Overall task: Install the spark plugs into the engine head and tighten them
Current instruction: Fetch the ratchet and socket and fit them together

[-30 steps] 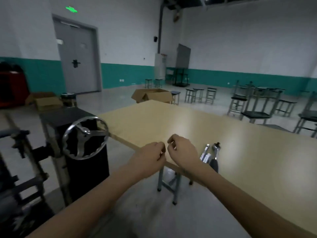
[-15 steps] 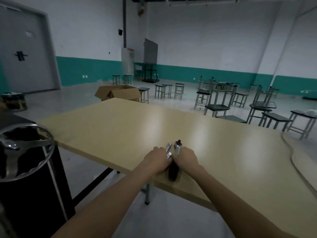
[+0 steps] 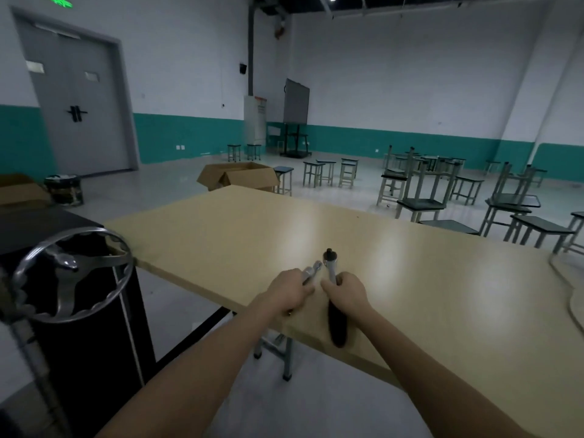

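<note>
Near table edge: left hand curls round a bright metal piece, perhaps socket or spark plug, unclear; right hand grips the ratchet, black handle overhanging. Risk: dropping either piece floorward; no engine head visible.

Beyond my hands, I see the table lying bare and passable; left of the table, a handwheel on a black stand blocks passage.
</note>
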Tool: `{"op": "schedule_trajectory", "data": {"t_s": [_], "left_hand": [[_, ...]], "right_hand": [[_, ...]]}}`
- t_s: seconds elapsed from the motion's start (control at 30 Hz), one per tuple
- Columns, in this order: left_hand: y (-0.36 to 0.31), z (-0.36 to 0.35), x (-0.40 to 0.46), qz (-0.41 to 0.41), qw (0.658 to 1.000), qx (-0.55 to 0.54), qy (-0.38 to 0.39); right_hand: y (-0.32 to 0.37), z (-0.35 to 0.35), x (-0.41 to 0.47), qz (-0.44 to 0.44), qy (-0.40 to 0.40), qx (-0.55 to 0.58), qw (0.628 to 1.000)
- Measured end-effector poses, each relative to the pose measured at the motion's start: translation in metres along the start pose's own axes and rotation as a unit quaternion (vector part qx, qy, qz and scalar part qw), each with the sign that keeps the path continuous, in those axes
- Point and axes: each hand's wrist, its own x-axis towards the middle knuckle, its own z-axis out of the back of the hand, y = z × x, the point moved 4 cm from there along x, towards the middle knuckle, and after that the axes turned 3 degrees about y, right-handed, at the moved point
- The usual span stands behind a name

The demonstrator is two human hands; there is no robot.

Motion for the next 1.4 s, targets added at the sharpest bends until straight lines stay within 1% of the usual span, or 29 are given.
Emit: {"op": "schedule_trajectory", "data": {"t_s": [0.03,0.07,0.1,0.13,0.17,0.2,0.23,0.27,0.37,0.43,0.5,0.57,0.6,0.67,0.7,0.77,0.83,0.97,1.03,1.07,1.1,1.17,1.3,1.4], "left_hand": [[0.009,0.004,-0.008,0.018,0.991,-0.13,-0.007],[0.019,0.009,-0.017,0.036,0.963,-0.265,-0.015],[0.028,0.015,-0.03,0.048,0.924,-0.379,-0.027],[0.04,0.022,-0.043,0.053,0.884,-0.462,-0.043],[0.054,0.031,-0.057,0.055,0.851,-0.519,-0.063],[0.069,0.04,-0.073,0.053,0.825,-0.557,-0.083],[0.084,0.051,-0.091,0.048,0.807,-0.579,-0.106],[0.1,0.064,-0.112,0.043,0.799,-0.585,-0.134],[0.149,0.098,-0.186,0.057,0.803,-0.547,-0.232],[0.179,0.113,-0.242,0.087,0.793,-0.532,-0.285],[0.201,0.121,-0.301,0.114,0.773,-0.533,-0.325],[0.215,0.124,-0.358,0.129,0.754,-0.541,-0.35],[0.218,0.125,-0.384,0.138,0.75,-0.539,-0.358],[0.219,0.126,-0.433,0.165,0.755,-0.512,-0.375],[0.218,0.127,-0.455,0.181,0.76,-0.487,-0.39],[0.216,0.132,-0.496,0.203,0.766,-0.435,-0.429],[0.215,0.139,-0.528,0.206,0.772,-0.402,-0.448],[0.215,0.161,-0.568,0.2,0.816,-0.31,-0.445],[0.215,0.171,-0.578,0.199,0.833,-0.271,-0.44],[0.216,0.174,-0.58,0.196,0.837,-0.262,-0.439],[0.216,0.177,-0.581,0.193,0.837,-0.259,-0.442],[0.218,0.182,-0.581,0.192,0.831,-0.249,-0.458],[0.221,0.19,-0.586,0.202,0.824,-0.187,-0.495],[0.225,0.191,-0.588,0.212,0.833,-0.168,-0.482]], "right_hand": [[0.009,-0.003,-0.005,0.003,0.004,0.079,0.997],[0.021,-0.007,-0.01,0.001,0.022,0.177,0.984],[0.035,-0.015,-0.015,0.001,0.053,0.279,0.959],[0.052,-0.023,-0.022,0.005,0.097,0.351,0.932],[0.071,-0.032,-0.028,0.016,0.14,0.389,0.911],[0.091,-0.043,-0.037,0.029,0.181,0.401,0.897],[0.111,-0.055,-0.045,0.047,0.218,0.405,0.887],[0.132,-0.067,-0.056,0.068,0.248,0.403,0.878],[0.187,-0.109,-0.095,0.142,0.31,0.392,0.854],[0.219,-0.137,-0.124,0.19,0.341,0.392,0.833],[0.251,-0.164,-0.16,0.216,0.397,0.399,0.797],[0.278,-0.192,-0.201,0.212,0.47,0.413,0.751],[0.29,-0.206,-0.223,0.202,0.504,0.418,0.728],[0.308,-0.229,-0.266,0.18,0.554,0.426,0.692],[0.315,-0.237,-0.285,0.177,0.57,0.429,0.678],[0.327,-0.25,-0.315,0.206,0.583,0.42,0.664],[0.338,-0.259,-0.336,0.255,0.582,0.396,0.663],[0.357,-0.265,-0.359,0.352,0.55,0.352,0.671],[0.366,-0.265,-0.367,0.399,0.528,0.332,0.672],[0.37,-0.265,-0.37,0.427,0.504,0.316,0.682],[0.375,-0.265,-0.371,0.451,0.478,0.3,0.691],[0.382,-0.262,-0.371,0.471,0.448,0.281,0.706],[0.387,-0.257,-0.375,0.518,0.434,0.261,0.69],[0.389,-0.258,-0.374,0.525,0.423,0.246,0.696]]}}
